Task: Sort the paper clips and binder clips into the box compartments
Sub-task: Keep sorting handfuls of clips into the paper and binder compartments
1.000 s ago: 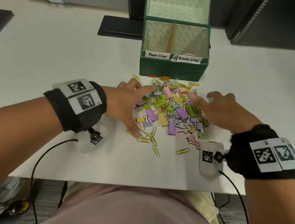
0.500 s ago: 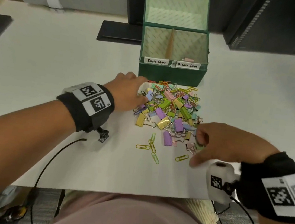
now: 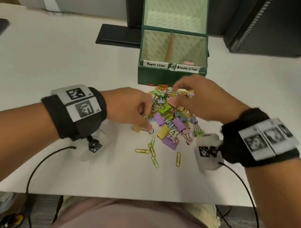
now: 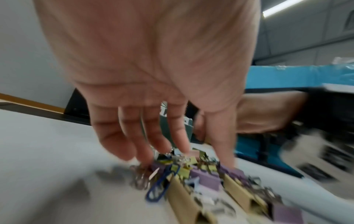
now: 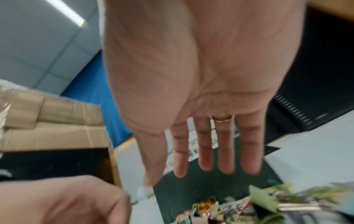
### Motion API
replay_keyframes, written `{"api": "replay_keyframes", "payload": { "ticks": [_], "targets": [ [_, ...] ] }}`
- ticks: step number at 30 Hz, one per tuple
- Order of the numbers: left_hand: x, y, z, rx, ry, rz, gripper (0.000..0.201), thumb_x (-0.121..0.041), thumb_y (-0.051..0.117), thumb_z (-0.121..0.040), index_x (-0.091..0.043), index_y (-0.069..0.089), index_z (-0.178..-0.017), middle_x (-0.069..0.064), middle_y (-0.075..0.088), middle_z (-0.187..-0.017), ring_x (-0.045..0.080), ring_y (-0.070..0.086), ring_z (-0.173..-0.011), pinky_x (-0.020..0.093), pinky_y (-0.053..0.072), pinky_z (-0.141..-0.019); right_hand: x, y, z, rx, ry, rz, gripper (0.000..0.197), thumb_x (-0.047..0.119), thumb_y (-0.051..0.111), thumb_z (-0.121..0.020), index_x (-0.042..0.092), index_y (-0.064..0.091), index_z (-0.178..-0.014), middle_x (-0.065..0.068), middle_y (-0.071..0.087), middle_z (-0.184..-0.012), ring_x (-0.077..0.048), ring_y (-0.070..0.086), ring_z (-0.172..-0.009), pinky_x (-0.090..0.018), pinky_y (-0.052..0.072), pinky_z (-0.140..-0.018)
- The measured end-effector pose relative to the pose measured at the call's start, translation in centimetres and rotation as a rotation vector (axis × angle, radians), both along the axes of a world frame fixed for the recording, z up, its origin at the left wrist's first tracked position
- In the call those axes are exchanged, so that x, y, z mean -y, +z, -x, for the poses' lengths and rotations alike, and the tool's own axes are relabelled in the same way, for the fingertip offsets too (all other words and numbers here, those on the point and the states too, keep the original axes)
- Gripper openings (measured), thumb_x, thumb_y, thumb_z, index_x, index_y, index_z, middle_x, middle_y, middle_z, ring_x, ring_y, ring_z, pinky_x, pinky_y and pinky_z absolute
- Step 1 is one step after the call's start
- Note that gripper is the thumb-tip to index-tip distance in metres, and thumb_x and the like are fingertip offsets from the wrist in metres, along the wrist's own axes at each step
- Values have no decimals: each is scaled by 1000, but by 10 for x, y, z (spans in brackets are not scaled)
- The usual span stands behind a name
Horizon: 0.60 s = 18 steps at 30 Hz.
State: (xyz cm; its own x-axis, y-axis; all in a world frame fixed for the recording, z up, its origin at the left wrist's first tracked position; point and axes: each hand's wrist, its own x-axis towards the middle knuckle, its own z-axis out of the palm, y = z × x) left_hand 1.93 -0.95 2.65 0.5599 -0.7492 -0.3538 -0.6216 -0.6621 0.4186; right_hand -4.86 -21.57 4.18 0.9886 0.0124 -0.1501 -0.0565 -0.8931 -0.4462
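Clips are lying heaped at the box's 6 o'clock, one pink clip sitting in the binder side. Both hands are picking: left hand is fingering the pile's 9 o'clock edge, its hold unclear; right hand is hovering slack-fingered and empty. A clean pinch seems next.
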Motion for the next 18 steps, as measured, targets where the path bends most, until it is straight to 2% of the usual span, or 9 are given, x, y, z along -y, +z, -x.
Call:
{"api": "replay_keyframes", "payload": {
  "ticks": [1,3,5,7,9,11,14,15,18],
  "targets": [
    [-1,0,5,-18,-44,-51,39,-56,76,-68,-26,58,-84,-8,55,-82,11,52,-71,26,42,-62,-4,-2,-11,-19,49,22,40,46,61,-92,28,57,-128,4,52,-133,-12,48,-121,-23,35,-93],
    [-3,-3,16,-10,-116,-140,47,-62,77,-62,-24,56,-81,-9,55,-76,10,48,-65,25,39,-58,-15,-7,-28,-129,112,47,62,52,54,-94,27,38,-149,0,40,-151,-18,38,-138,-24,29,-105],
    [-3,-9,24,18,-171,-211,49,-64,77,-61,-24,55,-79,-11,56,-72,8,48,-61,25,37,-55,-26,-17,-40,-250,147,88,80,65,45,-92,28,16,-157,-4,27,-160,-24,28,-145,-33,24,-117],
    [-2,-15,28,39,-203,-253,45,-63,76,-64,-26,53,-77,-11,58,-72,7,49,-61,25,36,-55,-33,-24,-46,-300,180,166,86,70,37,-91,24,8,-158,-8,20,-161,-31,18,-148,-44,20,-120],
    [-2,-18,28,49,-200,-246,41,-59,75,-67,-26,52,-75,-9,59,-74,8,50,-62,26,37,-55,-35,-25,-46,-302,202,232,79,70,34,-92,22,24,-154,-8,23,-156,-35,18,-144,-45,21,-118],
    [-1,-19,23,46,-171,-191,38,-53,77,-69,-24,53,-74,-8,58,-73,8,48,-62,26,37,-55,-32,-27,-49,-313,216,236,73,74,29,-89,21,50,-135,-9,34,-141,-33,29,-133,-43,26,-114],
    [1,-18,12,53,-105,-90,32,-43,79,-72,-24,54,-76,-7,56,-74,8,47,-64,25,35,-55,-21,-24,-48,-280,255,184,89,89,16,-73,24,65,-109,-9,53,-116,-30,47,-117,-43,37,-105],
    [1,-17,8,55,-86,-63,32,-42,80,-72,-24,54,-76,-7,55,-74,10,47,-65,25,35,-55,-17,-23,-47,-254,242,147,85,87,18,-76,26,64,-112,-8,55,-115,-28,49,-116,-43,39,-104],
    [3,-13,-2,67,-52,-8,37,-47,81,-67,-23,54,-77,-5,53,-76,14,48,-67,29,38,-58,-15,-23,-46,-201,184,140,66,61,33,-96,15,48,-141,-11,46,-140,-29,36,-136,-41,26,-115]
  ]
}}
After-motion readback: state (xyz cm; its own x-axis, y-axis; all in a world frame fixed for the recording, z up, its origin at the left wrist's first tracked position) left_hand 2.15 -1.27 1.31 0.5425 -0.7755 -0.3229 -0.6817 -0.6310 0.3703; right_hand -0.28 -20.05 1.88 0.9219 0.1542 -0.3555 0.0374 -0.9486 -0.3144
